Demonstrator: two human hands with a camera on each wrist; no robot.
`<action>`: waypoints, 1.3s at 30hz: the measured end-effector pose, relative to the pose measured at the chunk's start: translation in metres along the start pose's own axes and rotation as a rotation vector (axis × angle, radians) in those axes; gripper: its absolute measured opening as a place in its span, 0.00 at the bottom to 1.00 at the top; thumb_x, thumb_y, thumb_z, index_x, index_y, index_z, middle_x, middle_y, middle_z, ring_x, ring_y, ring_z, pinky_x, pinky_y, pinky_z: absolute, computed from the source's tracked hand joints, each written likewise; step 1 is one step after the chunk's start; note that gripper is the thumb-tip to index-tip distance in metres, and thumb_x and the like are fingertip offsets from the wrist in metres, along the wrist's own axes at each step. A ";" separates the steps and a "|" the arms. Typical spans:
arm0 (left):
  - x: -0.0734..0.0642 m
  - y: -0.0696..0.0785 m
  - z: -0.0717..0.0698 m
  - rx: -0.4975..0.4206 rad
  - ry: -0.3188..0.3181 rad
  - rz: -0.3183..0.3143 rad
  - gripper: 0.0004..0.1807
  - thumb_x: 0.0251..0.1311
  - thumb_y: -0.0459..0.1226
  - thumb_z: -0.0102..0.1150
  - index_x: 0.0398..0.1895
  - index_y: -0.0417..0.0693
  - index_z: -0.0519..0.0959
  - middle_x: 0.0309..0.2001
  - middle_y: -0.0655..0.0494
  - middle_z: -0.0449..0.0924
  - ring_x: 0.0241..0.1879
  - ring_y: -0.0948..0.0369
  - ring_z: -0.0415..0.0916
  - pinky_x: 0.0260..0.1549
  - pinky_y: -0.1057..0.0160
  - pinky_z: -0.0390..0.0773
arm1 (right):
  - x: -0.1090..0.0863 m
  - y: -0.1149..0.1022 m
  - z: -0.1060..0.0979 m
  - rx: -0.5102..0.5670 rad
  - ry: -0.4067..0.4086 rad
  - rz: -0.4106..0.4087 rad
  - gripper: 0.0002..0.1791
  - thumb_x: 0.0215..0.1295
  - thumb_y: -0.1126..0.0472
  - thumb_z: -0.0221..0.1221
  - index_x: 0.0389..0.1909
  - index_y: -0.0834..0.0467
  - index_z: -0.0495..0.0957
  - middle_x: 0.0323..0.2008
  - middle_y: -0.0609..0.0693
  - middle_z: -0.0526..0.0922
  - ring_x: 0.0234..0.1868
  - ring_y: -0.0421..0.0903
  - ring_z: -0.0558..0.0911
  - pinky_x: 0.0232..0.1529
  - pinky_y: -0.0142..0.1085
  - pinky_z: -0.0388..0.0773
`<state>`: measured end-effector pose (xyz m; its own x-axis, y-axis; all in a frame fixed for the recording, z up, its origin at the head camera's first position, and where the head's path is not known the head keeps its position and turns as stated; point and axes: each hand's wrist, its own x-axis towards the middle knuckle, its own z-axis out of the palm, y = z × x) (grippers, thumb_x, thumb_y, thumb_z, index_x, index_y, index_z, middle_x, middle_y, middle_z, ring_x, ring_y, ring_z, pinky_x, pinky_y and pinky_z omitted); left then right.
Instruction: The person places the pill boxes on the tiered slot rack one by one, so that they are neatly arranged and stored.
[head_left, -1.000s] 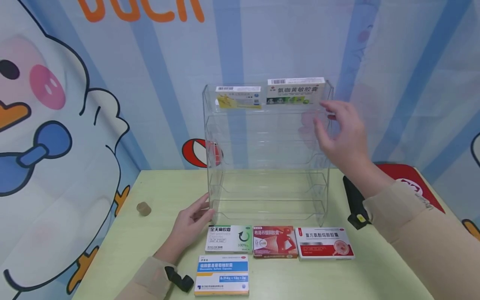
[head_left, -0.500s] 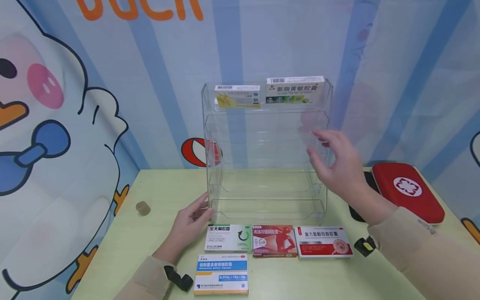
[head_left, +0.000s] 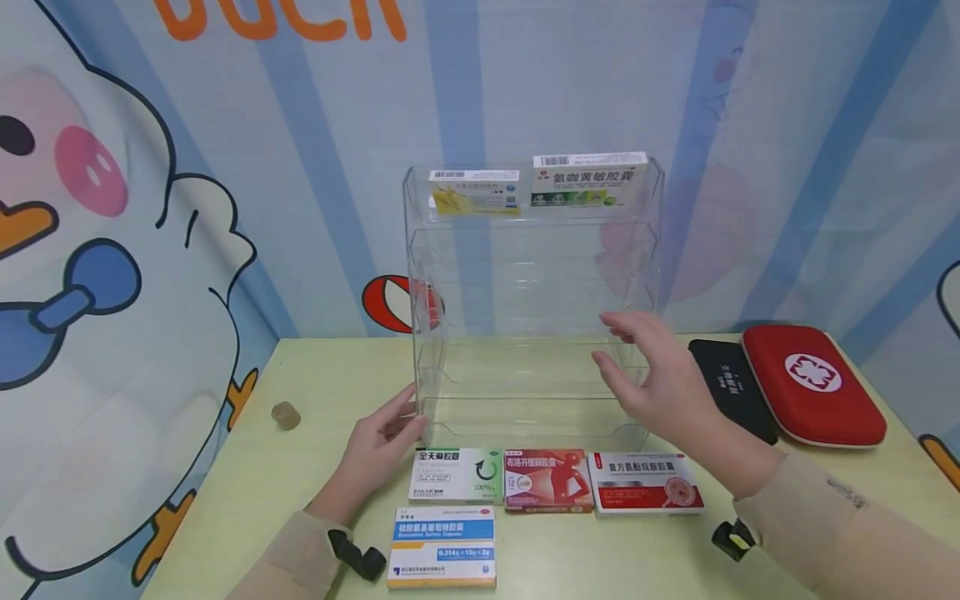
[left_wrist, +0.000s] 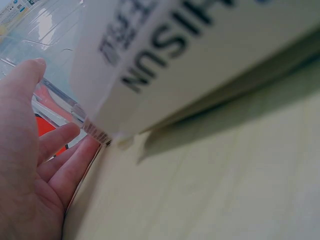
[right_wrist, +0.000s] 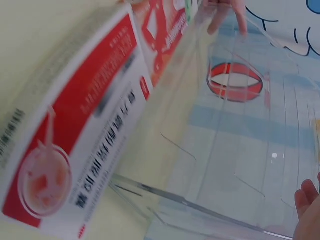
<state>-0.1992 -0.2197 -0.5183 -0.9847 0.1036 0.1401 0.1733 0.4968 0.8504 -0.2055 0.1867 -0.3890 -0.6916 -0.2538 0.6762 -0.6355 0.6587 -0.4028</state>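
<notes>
A clear plastic tiered rack (head_left: 525,283) stands upright on the table. My left hand (head_left: 378,446) holds its lower left edge, thumb in front and fingers at the side. In front of the rack's right side hovers my right hand (head_left: 663,379), fingers loosely bent with nothing between them. The top tier bears a yellow-and-white medicine box (head_left: 475,198) and a white-and-green medicine box (head_left: 588,185). Lying before the rack are a white-and-green capsule box (head_left: 456,477), a red capsule box (head_left: 549,481) and a white-and-red capsule box (right_wrist: 95,135). Nearer lies a blue-and-white capsule box (head_left: 442,546).
On the right of the table (head_left: 615,558) lie a red zip case (head_left: 813,383) with a white emblem and a black flat case (head_left: 731,387). A small brown cylinder (head_left: 286,416) stands at the left. Behind hangs a striped cartoon backdrop (head_left: 337,167).
My right hand has come down from beside the top-tier white-and-green box to the rack's lower right, uncovering the red and black cases. My left hand stays at the rack.
</notes>
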 end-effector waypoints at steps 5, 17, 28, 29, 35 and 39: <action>0.000 0.000 0.000 0.008 -0.002 -0.006 0.35 0.79 0.53 0.65 0.85 0.75 0.67 0.72 0.49 0.84 0.63 0.52 0.89 0.66 0.46 0.86 | -0.014 -0.007 0.007 0.016 -0.048 -0.025 0.31 0.65 0.65 0.76 0.70 0.58 0.81 0.57 0.54 0.88 0.55 0.50 0.86 0.63 0.15 0.72; 0.000 0.001 0.000 -0.001 -0.006 -0.005 0.35 0.79 0.51 0.65 0.85 0.73 0.67 0.71 0.49 0.84 0.63 0.52 0.89 0.67 0.45 0.85 | -0.042 -0.029 0.024 0.052 -0.176 -0.040 0.33 0.64 0.63 0.77 0.70 0.56 0.79 0.59 0.51 0.87 0.56 0.47 0.86 0.55 0.47 0.91; 0.000 0.003 -0.001 0.007 -0.008 -0.015 0.35 0.79 0.51 0.65 0.85 0.74 0.67 0.72 0.49 0.84 0.64 0.52 0.89 0.68 0.44 0.84 | -0.062 -0.061 0.042 0.151 -0.325 -0.020 0.34 0.65 0.61 0.77 0.71 0.55 0.78 0.63 0.49 0.87 0.57 0.48 0.89 0.55 0.41 0.92; 0.000 0.003 -0.001 0.006 -0.006 -0.014 0.35 0.79 0.51 0.65 0.85 0.74 0.67 0.72 0.49 0.84 0.64 0.52 0.89 0.68 0.44 0.84 | -0.064 -0.065 0.044 0.151 -0.350 -0.006 0.34 0.66 0.59 0.77 0.72 0.54 0.78 0.63 0.48 0.87 0.58 0.47 0.89 0.57 0.41 0.91; 0.000 0.002 -0.001 0.000 -0.006 0.001 0.35 0.79 0.52 0.65 0.85 0.73 0.67 0.71 0.48 0.84 0.63 0.52 0.89 0.67 0.45 0.85 | -0.077 -0.082 0.059 0.166 -0.474 0.035 0.32 0.70 0.51 0.76 0.72 0.50 0.79 0.65 0.46 0.85 0.63 0.46 0.87 0.64 0.44 0.89; 0.000 0.001 0.000 -0.005 -0.006 0.004 0.35 0.79 0.51 0.65 0.85 0.72 0.67 0.71 0.48 0.84 0.63 0.52 0.89 0.66 0.46 0.86 | -0.086 -0.089 0.069 0.156 -0.571 0.081 0.32 0.72 0.44 0.73 0.73 0.48 0.79 0.70 0.45 0.83 0.69 0.46 0.84 0.68 0.49 0.86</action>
<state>-0.1989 -0.2192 -0.5171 -0.9838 0.1112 0.1404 0.1772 0.4923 0.8522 -0.1134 0.1013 -0.4542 -0.7878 -0.5761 0.2177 -0.5857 0.5915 -0.5542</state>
